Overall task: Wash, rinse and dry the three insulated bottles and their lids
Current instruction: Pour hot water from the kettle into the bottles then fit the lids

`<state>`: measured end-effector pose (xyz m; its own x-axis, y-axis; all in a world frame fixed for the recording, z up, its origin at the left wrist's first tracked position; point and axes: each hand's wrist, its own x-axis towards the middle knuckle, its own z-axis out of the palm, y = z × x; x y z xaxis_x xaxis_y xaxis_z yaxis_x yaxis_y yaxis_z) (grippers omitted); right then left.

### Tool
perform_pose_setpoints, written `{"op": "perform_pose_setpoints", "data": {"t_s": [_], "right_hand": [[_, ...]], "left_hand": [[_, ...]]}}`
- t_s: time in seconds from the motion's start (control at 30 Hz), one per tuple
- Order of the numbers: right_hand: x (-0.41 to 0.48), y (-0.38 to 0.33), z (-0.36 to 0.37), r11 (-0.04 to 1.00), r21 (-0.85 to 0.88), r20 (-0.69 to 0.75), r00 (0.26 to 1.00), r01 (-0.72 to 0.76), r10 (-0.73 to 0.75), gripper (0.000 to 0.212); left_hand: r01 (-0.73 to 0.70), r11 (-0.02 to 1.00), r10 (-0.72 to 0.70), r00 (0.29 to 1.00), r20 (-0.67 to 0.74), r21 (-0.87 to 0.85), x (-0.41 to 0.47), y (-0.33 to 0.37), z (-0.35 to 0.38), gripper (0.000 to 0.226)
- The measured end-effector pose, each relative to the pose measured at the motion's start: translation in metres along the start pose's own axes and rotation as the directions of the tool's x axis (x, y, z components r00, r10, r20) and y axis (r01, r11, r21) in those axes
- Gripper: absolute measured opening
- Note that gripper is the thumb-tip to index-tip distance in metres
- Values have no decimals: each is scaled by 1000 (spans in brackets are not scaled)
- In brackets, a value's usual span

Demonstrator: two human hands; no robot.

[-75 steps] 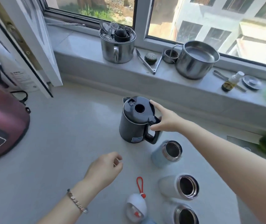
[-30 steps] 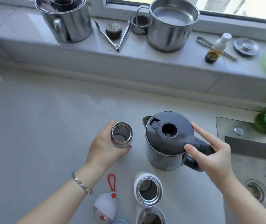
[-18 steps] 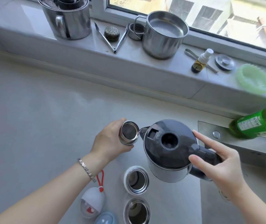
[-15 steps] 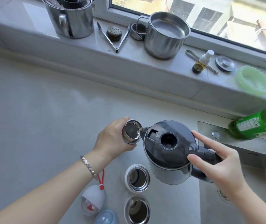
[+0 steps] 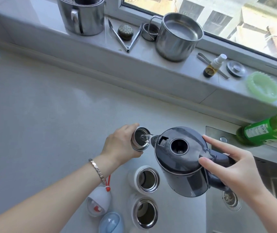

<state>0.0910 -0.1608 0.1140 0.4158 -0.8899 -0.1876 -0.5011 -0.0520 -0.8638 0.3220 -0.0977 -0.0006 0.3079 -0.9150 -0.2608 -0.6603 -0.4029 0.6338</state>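
Observation:
My left hand [image 5: 121,147] grips an open insulated bottle [image 5: 140,138] upright on the counter. My right hand [image 5: 230,167] holds the handle of a dark electric kettle [image 5: 179,158], tilted left, and water runs from its spout into the bottle's mouth. Two more open bottles stand nearer me: a white bottle [image 5: 147,179] and another bottle [image 5: 145,211] below it. A white lid [image 5: 99,201] with a red loop and a pale blue lid [image 5: 111,223] lie to their left.
The sink [image 5: 252,195] with its drain lies at the right, and a green detergent bottle [image 5: 267,130] stands on its rim. Along the windowsill [image 5: 151,52] stand two steel pots, tongs, a small spray bottle and a green dish.
I carried the kettle over from the counter and my left hand picked up a bottle. The kettle has tilted further left and water now flows into the bottle.

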Motion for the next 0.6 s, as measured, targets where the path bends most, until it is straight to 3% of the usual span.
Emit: {"op": "perform_pose_setpoints", "data": {"t_s": [0.6], "right_hand": [[4,-11,-7,991,-134,16,1000,0,2,50]], "left_hand": [[-8,999,8,1000,-10,44,1,-4,2,76]]}}
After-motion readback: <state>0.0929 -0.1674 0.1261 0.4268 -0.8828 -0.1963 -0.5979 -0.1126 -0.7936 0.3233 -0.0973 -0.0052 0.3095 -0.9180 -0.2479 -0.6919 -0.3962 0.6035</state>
